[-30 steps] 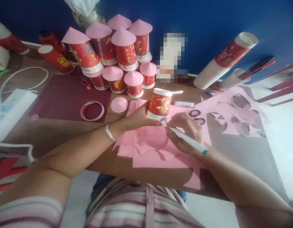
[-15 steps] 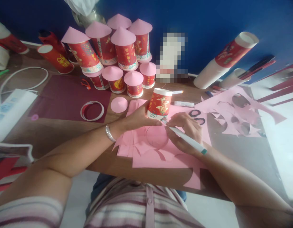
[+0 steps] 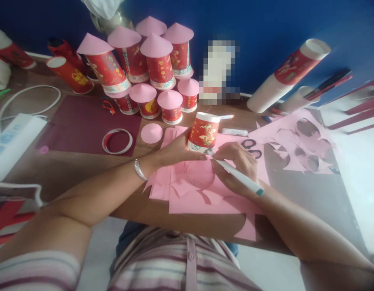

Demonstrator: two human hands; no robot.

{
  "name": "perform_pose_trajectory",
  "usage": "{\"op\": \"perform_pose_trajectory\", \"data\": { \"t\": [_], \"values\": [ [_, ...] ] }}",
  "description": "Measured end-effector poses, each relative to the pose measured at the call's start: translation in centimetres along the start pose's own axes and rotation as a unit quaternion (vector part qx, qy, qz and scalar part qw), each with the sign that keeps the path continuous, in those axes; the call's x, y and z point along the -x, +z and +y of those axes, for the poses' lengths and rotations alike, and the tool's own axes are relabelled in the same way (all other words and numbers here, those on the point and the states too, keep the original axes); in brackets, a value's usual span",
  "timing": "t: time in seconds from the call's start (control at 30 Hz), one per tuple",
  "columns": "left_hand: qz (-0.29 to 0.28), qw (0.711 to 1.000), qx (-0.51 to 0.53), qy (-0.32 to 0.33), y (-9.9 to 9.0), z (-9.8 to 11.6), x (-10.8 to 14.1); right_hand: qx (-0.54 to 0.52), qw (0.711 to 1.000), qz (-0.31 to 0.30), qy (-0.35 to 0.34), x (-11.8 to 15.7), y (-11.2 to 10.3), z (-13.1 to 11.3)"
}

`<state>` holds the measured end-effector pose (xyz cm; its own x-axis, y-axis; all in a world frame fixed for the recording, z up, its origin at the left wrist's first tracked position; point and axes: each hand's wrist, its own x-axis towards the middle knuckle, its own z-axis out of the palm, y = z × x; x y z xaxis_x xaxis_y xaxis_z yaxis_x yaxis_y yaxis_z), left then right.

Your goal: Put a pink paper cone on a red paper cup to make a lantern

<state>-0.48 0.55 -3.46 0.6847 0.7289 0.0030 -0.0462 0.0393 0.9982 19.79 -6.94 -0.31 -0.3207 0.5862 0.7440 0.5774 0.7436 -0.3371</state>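
My left hand (image 3: pixel 179 150) grips a short cardboard tube (image 3: pixel 204 131) wrapped in red patterned paper, with a white band along its lower edge. Green doodles mark that band. In my right hand (image 3: pixel 237 167) is a white marker pen (image 3: pixel 241 178) with a green end, its tip at the band's lower right. Both hands are over a stack of pink paper (image 3: pixel 189 204) with a round outline drawn on it. Left of the stack lies a small pink paper cone (image 3: pixel 152 133). Black-handled scissors (image 3: pixel 252 148) rest on the paper beside my right hand, their blades hidden.
Several red tubes with pink cone roofs (image 3: pixel 158 60) stand at the back. A paper ring (image 3: pixel 117 141) lies on a dark red sheet (image 3: pixel 86 129). Glue stick-like white tube (image 3: pixel 234 132), cut pink scraps (image 3: pixel 296 141), a tall tube (image 3: pixel 284 81) and a power strip (image 3: pixel 18 141) surround the work.
Almost nothing differs. The pen tip has shifted very slightly along the tube's white band, while both hands keep their grip.
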Motion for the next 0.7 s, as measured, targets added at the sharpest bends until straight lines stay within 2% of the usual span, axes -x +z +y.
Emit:
{"op": "perform_pose_trajectory", "data": {
  "t": [0.23,0.47,0.7],
  "values": [
    [0.012,1.0,0.002,0.01,0.0,-0.58,-0.06,-0.005,1.0,-0.001,0.002,0.01,-0.01,0.0],
    [0.015,1.0,-0.001,-0.004,0.04,-0.13,0.0,-0.059,0.998,-0.006,-0.014,0.14,-0.37,0.05],
    [0.015,1.0,0.013,-0.003,-0.37,0.13,0.07,-0.017,1.0,-0.005,0.004,0.15,-0.42,-0.07]
  ]
}}
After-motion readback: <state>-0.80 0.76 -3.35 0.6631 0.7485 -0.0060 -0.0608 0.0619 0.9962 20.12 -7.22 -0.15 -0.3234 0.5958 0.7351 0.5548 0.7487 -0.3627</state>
